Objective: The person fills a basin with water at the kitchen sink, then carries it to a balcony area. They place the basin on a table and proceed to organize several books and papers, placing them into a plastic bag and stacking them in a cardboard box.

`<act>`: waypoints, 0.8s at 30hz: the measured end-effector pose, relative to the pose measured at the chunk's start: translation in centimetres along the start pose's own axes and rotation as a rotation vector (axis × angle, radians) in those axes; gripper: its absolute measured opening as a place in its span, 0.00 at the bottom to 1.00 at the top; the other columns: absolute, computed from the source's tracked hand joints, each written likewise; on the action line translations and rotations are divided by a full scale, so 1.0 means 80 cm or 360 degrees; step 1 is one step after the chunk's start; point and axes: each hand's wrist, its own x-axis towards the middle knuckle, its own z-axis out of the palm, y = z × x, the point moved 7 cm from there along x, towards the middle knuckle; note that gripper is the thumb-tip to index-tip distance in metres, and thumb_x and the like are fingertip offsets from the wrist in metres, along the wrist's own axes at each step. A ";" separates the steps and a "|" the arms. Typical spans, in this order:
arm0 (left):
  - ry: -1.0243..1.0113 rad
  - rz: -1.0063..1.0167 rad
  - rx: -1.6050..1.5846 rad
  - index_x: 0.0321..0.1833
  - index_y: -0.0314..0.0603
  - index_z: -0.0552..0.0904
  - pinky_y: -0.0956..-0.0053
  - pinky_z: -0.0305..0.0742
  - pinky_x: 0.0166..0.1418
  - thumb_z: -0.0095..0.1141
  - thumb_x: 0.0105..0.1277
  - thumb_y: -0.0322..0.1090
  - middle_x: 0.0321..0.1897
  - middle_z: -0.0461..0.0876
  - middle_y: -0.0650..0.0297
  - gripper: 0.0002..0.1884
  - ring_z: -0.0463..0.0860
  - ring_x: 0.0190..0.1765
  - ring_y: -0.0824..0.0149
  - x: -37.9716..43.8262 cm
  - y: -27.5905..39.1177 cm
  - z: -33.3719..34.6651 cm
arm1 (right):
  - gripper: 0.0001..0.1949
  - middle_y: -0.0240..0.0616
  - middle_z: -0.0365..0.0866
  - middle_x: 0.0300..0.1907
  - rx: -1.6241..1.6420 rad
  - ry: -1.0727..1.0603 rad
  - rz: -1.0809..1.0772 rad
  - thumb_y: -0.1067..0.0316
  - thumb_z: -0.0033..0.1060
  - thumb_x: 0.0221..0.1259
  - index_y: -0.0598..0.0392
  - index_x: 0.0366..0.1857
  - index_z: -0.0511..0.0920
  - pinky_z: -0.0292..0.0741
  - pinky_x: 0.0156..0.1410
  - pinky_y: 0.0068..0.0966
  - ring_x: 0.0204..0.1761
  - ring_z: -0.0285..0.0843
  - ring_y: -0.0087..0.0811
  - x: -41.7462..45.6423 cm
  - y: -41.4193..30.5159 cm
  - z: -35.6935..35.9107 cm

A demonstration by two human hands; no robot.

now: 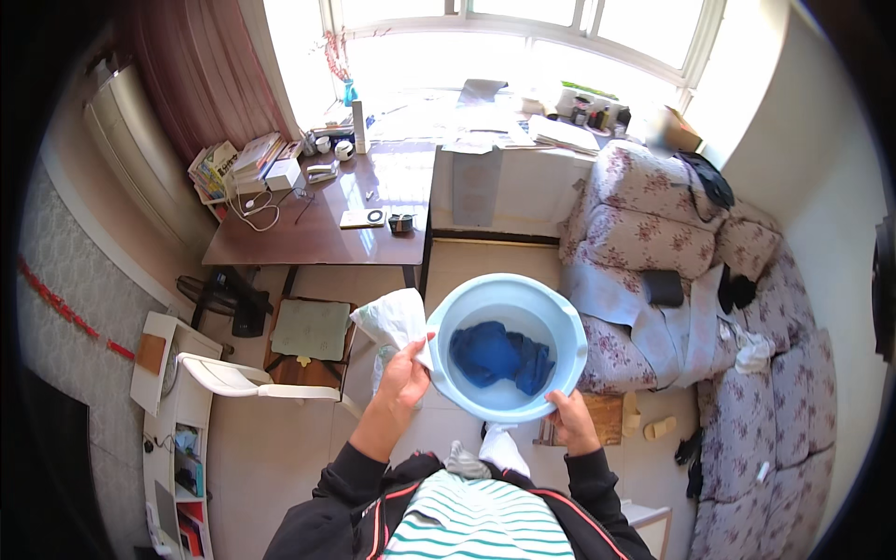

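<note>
A light blue plastic basin is held up in front of my body between both hands. Dark blue cloth lies crumpled at its bottom. My left hand grips the left rim, and a white plastic bag with green print is pinched in the same hand, hanging out to the left. My right hand holds the lower right rim, thumb on top. The fingers under the rim are hidden on both sides.
A brown desk with books and cables stands ahead left. Below it are a wooden chair with a cushion and a white chair. A floral sofa lines the right; slippers and a low wooden stool are on the floor.
</note>
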 end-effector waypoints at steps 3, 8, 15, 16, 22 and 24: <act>0.0051 0.0097 -0.0084 0.50 0.30 0.73 0.70 0.63 0.65 0.43 0.68 0.31 0.52 0.74 0.57 0.13 0.72 0.56 0.64 0.077 0.031 0.017 | 0.11 0.33 0.76 0.32 -0.0098 -0.0118 0.0054 0.69 0.52 0.51 0.59 0.39 0.73 0.78 0.33 0.24 0.29 0.77 0.25 0.101 -0.060 0.021; 0.0178 0.0267 -0.0141 0.50 0.31 0.73 0.70 0.66 0.63 0.42 0.69 0.31 0.50 0.76 0.56 0.12 0.73 0.55 0.64 0.187 0.094 0.068 | 0.13 0.32 0.76 0.32 -0.0137 -0.0368 0.0022 0.67 0.52 0.52 0.59 0.41 0.72 0.78 0.33 0.22 0.29 0.77 0.23 0.262 -0.153 0.064; 0.0295 0.0443 -0.0266 0.50 0.32 0.73 0.68 0.68 0.63 0.42 0.69 0.31 0.48 0.77 0.58 0.12 0.75 0.54 0.64 0.351 0.193 0.092 | 0.13 0.32 0.76 0.33 -0.0281 -0.0526 0.0175 0.67 0.53 0.51 0.58 0.41 0.72 0.76 0.34 0.21 0.28 0.75 0.22 0.477 -0.224 0.139; 0.0290 0.0468 -0.0287 0.50 0.32 0.73 0.67 0.68 0.63 0.42 0.69 0.31 0.48 0.77 0.57 0.12 0.75 0.54 0.64 0.376 0.209 0.089 | 0.13 0.32 0.76 0.32 -0.0282 -0.0529 0.0169 0.67 0.53 0.51 0.57 0.41 0.72 0.76 0.33 0.21 0.28 0.75 0.22 0.501 -0.236 0.154; 0.0274 0.0489 -0.0371 0.50 0.32 0.72 0.64 0.66 0.65 0.43 0.69 0.31 0.51 0.76 0.57 0.12 0.74 0.56 0.62 0.507 0.291 0.085 | 0.14 0.31 0.76 0.32 -0.0466 -0.0485 0.0288 0.68 0.55 0.49 0.55 0.42 0.73 0.74 0.32 0.19 0.28 0.74 0.22 0.657 -0.271 0.220; 0.0312 0.0512 -0.0387 0.50 0.33 0.72 0.63 0.64 0.66 0.44 0.68 0.32 0.52 0.75 0.57 0.12 0.73 0.57 0.62 0.539 0.312 0.076 | 0.13 0.31 0.77 0.30 -0.0444 -0.0506 0.0306 0.68 0.55 0.50 0.55 0.41 0.73 0.74 0.32 0.18 0.26 0.74 0.21 0.696 -0.287 0.248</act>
